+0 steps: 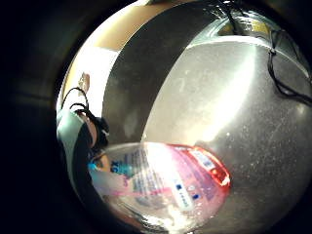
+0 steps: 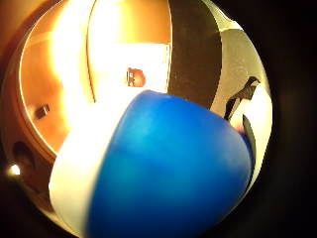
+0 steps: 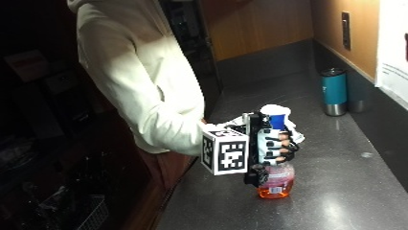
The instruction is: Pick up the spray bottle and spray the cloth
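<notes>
Nearest to us, by the front edge of the dark worktop (image 3: 357,191), we see the gloved right hand (image 3: 271,148) wrapped round the neck of the spray bottle (image 3: 275,179), fingers (image 3: 280,146) curled across its front so the grip is closed on it. The bottle stands upright, its orange-pink base low over the worktop; we cannot tell for sure whether it rests there or is lifted just clear. Its blue and white spray head (image 3: 275,119) rises above the hand. In the little finger side palm view the bottle's clear body and printed label (image 1: 165,187) fill the space close to the palm, with the speckled worktop (image 1: 253,126) beyond. In the thumb side palm view the blue spray head (image 2: 168,168) takes up most of what we see.

Just behind the bottle lies something pale that may be the cloth (image 3: 294,130), mostly hidden by the hand. The person's cream sleeve (image 3: 165,120) reaches in from the side. Farther back, near the wall edge of the worktop, a teal tumbler (image 3: 334,91) stands upright, well apart from the bottle.
</notes>
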`<state>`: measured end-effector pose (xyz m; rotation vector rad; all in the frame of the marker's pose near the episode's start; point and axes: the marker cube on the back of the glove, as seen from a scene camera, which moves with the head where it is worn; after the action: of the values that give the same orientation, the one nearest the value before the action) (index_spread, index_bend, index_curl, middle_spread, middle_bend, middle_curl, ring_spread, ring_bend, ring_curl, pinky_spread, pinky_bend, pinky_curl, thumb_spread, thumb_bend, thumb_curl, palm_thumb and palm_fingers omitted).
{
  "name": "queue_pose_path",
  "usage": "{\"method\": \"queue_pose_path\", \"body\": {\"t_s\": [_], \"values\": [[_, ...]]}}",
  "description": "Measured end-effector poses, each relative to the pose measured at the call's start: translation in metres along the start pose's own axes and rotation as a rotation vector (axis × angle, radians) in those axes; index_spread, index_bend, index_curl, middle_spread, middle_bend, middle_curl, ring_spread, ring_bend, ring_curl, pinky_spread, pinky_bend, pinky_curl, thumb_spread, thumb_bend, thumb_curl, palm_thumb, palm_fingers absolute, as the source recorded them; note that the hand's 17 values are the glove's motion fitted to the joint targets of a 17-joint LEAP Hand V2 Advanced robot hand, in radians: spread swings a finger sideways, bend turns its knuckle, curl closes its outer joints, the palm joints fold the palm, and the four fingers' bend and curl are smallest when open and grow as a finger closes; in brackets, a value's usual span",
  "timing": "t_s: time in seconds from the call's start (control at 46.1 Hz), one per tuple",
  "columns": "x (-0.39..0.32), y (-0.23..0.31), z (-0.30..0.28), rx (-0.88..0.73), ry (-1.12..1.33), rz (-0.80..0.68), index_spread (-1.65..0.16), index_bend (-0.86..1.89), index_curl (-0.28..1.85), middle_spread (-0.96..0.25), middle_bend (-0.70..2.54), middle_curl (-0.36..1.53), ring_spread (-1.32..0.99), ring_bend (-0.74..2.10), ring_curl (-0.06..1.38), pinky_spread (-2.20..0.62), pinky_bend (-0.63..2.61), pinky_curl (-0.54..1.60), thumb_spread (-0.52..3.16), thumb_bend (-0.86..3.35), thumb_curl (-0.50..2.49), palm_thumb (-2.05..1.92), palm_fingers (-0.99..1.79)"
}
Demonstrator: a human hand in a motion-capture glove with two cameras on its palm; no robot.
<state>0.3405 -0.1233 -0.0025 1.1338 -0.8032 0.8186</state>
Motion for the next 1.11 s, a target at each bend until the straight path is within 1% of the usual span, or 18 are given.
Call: {"method": "queue_pose_path", "body": {"t_s": [0.152,0.347,0.434,0.564,0.694,0.803,0.954,1.106], "values": [[-0.019,0.004,0.003,-0.117,0.068,-0.071,-0.18,0.45,0.53,-0.12,0.59,0.5,-0.19,0.58,0.45,-0.19,0.28,0.37,0.03,-0.03,0.66,1.03,1.39],[-0.052,0.007,0.001,-0.365,0.229,-0.205,-0.18,0.46,0.54,-0.12,0.6,0.5,-0.19,0.6,0.46,-0.2,0.28,0.37,-0.02,-0.03,0.68,1.02,1.38],[-0.068,0.023,0.006,-0.511,0.341,-0.294,-0.18,0.46,0.54,-0.12,0.6,0.5,-0.2,0.61,0.46,-0.21,0.29,0.37,-0.03,-0.03,0.68,1.02,1.38],[-0.097,0.046,0.014,-0.688,0.484,-0.419,-0.19,0.45,0.54,-0.12,0.61,0.51,-0.2,0.62,0.47,-0.21,0.3,0.38,-0.01,-0.04,0.69,1.01,1.38],[-0.13,0.078,0.027,-0.912,0.67,-0.582,-0.2,0.43,0.54,-0.12,0.62,0.51,-0.2,0.62,0.47,-0.21,0.31,0.38,0.01,-0.04,0.7,0.99,1.38],[-0.149,0.106,0.038,-1.044,0.845,-0.711,-0.19,0.43,0.54,-0.13,0.62,0.51,-0.2,0.62,0.47,-0.21,0.32,0.38,0.03,-0.03,0.71,0.99,1.38],[-0.167,0.143,0.049,-1.15,1.058,-0.891,-0.19,0.44,0.55,-0.12,0.62,0.51,-0.2,0.62,0.47,-0.21,0.32,0.38,0.03,-0.03,0.71,0.99,1.38],[-0.17,0.174,0.057,-1.182,1.22,-0.977,-0.18,0.44,0.55,-0.12,0.61,0.5,-0.2,0.62,0.47,-0.21,0.32,0.38,0.03,-0.03,0.72,1.0,1.38]]}}
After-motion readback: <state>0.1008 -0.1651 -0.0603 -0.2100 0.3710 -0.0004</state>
